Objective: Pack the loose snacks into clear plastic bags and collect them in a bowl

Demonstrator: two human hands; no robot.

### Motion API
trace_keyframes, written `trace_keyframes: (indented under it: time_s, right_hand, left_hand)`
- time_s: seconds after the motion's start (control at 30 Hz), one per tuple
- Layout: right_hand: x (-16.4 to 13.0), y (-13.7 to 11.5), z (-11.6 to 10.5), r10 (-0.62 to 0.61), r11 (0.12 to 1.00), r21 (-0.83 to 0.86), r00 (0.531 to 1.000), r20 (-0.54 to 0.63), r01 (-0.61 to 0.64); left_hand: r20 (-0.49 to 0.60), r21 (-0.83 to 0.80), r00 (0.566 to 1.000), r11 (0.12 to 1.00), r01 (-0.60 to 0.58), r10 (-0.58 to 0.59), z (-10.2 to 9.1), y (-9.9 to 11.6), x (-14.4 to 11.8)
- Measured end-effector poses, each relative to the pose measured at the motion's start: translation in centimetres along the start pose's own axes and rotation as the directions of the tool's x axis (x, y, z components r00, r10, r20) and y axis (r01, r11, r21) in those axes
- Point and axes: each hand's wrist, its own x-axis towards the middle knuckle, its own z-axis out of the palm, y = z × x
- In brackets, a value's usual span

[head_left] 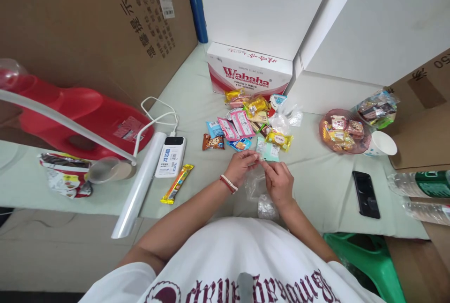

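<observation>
My left hand [243,166], with a beaded bracelet at the wrist, and my right hand [280,182] meet fingertip to fingertip over the table. Both are closed in a pinch on a bit of clear plastic [260,157], whose full shape is hidden by the fingers. Below them lies a thin clear plastic bag [253,187], beside a crumpled, shiny clear bundle [267,207]. Just beyond my fingertips is a pale green packet [269,149]. Behind it sits a pile of wrapped snacks, with pink packets [242,124], a yellow packet [279,140] and a brown packet [213,142].
A Wahaba-printed carton [249,73] stands behind the pile. To the left are a power bank [171,158], a yellow snack bar [177,184], a white tube [140,186] and a red jug [84,120]. A snack bowl [325,141], paper cup [383,144] and phone [366,194] are right.
</observation>
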Motion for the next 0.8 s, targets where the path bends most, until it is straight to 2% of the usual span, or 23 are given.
trace_keyframes:
  time_s: [0.23,0.43,0.5,0.63,0.8]
  right_hand:
    - [-0.5,0.2,-0.1,-0.016,1.0,0.009,0.999,-0.039,0.016]
    - [-1.1,0.1,-0.1,-0.028,0.996,-0.083,0.999,-0.023,0.026]
    - [-1.3,0.0,-0.3,-0.016,0.997,-0.081,1.0,-0.009,0.015]
    - [-1.6,-0.4,-0.7,-0.001,0.999,-0.045,1.0,0.005,0.001]
    - [-1.9,-1.5,-1.2,0.06,0.993,0.103,0.998,0.014,-0.061]
  left_hand:
    - [0.02,0.06,1.0,0.998,-0.023,0.022,-0.2,0.3,-1.0]
    - [-0.043,0.266,0.98,0.948,-0.175,0.193,0.0,-0.5,-1.8]
    - [-0.034,0.23,0.988,0.964,-0.137,0.148,-0.2,-0.8,-1.9]
    - [0.005,0.04,0.999,0.998,-0.041,0.041,-0.5,-1.2,-2.2]
    - [0.064,-0.111,0.997,0.993,-0.029,0.036,-0.8,-1.3,-3.1]
